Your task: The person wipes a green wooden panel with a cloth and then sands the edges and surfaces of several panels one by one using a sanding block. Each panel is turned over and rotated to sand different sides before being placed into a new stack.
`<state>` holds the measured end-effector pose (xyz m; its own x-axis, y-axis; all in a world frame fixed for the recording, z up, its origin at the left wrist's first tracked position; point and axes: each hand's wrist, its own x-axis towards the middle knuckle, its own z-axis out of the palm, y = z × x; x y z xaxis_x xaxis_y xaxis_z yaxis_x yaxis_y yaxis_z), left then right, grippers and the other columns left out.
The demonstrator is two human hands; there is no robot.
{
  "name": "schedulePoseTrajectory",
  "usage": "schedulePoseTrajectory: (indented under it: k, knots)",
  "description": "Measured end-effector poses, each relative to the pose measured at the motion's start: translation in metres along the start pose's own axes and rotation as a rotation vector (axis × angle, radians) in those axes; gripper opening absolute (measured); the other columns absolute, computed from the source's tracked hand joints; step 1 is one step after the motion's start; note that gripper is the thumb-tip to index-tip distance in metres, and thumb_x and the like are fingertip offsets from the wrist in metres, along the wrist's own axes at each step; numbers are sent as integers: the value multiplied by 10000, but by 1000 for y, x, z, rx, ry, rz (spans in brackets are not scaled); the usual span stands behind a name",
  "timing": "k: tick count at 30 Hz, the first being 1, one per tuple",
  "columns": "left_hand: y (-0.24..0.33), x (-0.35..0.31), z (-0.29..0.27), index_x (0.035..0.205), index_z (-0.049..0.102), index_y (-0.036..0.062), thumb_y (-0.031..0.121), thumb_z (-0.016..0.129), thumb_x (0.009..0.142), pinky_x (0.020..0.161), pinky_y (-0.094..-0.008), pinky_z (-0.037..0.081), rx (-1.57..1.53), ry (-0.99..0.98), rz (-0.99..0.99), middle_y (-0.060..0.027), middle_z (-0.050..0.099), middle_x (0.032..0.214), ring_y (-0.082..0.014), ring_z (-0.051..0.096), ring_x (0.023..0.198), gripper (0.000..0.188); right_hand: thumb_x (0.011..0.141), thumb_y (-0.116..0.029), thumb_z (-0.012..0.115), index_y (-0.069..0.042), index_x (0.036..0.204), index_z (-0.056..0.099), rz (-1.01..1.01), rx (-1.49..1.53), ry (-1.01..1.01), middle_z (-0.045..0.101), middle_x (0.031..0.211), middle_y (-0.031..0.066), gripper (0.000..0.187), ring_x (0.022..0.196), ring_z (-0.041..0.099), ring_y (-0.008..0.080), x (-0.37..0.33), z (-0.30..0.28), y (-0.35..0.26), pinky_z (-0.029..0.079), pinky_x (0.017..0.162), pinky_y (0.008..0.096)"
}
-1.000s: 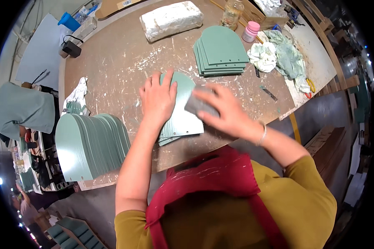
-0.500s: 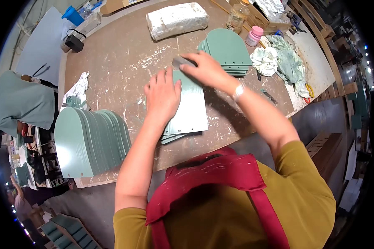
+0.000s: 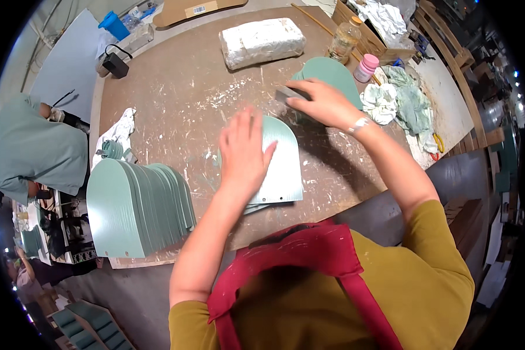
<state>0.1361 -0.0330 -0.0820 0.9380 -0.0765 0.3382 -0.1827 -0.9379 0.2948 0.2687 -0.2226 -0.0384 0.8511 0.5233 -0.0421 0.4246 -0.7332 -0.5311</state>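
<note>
A pale green panel [image 3: 283,154] with one rounded end and small holes along its straight end lies in front of me, with the edge of another showing under it. My left hand [image 3: 242,149] rests over its left side, fingers outstretched and slightly blurred. Off the panel's upper right, my right hand [image 3: 324,104] grips a grey sanding block [image 3: 291,94]. Just beyond that hand is a stack of similar green panels [image 3: 331,76], partly covered by it. A long row of such panels [image 3: 137,207] stands on edge at the table's left.
A white-wrapped block [image 3: 262,44] lies at the back of the worn brown table [image 3: 175,99]. At right are a glass jar [image 3: 344,41], a pink bottle [image 3: 366,68], crumpled rags [image 3: 411,99] and yellow-handled pliers [image 3: 438,143]. Another person in green [image 3: 38,146] is at the left.
My right hand has moved right with the sanding block, away from the panel's rounded end. My left hand has shifted slightly on the panel. The whole view has shifted a little.
</note>
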Motion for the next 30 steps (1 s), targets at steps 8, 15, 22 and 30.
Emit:
schedulePoseTrajectory:
  k: [8, 15, 22, 30]
  knots:
    - [23, -46, -14, 1416, 477, 90, 433, 571, 933, 1128, -515, 274, -140, -284, 186, -98, 401, 1517, -330, 340, 1405, 599, 885, -440, 589, -54, 1278, 615, 23, 89, -239, 633, 1232, 205, 552, 1129, 600, 393, 40, 31, -40, 457, 994, 436]
    - [23, -49, -12, 1400, 496, 101, 424, 598, 918, 1118, -509, 290, -163, -239, 156, -83, 417, 1507, -314, 371, 1388, 589, 866, -432, 572, -99, 1255, 650, -186, -60, -133, 681, 1118, 216, 518, 1072, 642, 373, 33, 40, -50, 491, 947, 427]
    - [18, -55, -7, 1376, 512, 85, 421, 606, 915, 1107, -500, 307, -182, -188, 132, -79, 441, 1485, -300, 384, 1377, 578, 874, -427, 581, -82, 1143, 692, -432, -249, -125, 700, 1008, 191, 451, 1011, 652, 368, 30, 30, -87, 510, 901, 459]
    - [18, -53, -6, 1349, 535, 74, 410, 601, 915, 1088, -496, 327, -178, -135, 150, -102, 458, 1460, -307, 405, 1352, 553, 871, -411, 626, -98, 1197, 678, -371, -306, -372, 706, 1031, 178, 455, 988, 668, 352, 65, 16, -123, 517, 887, 431]
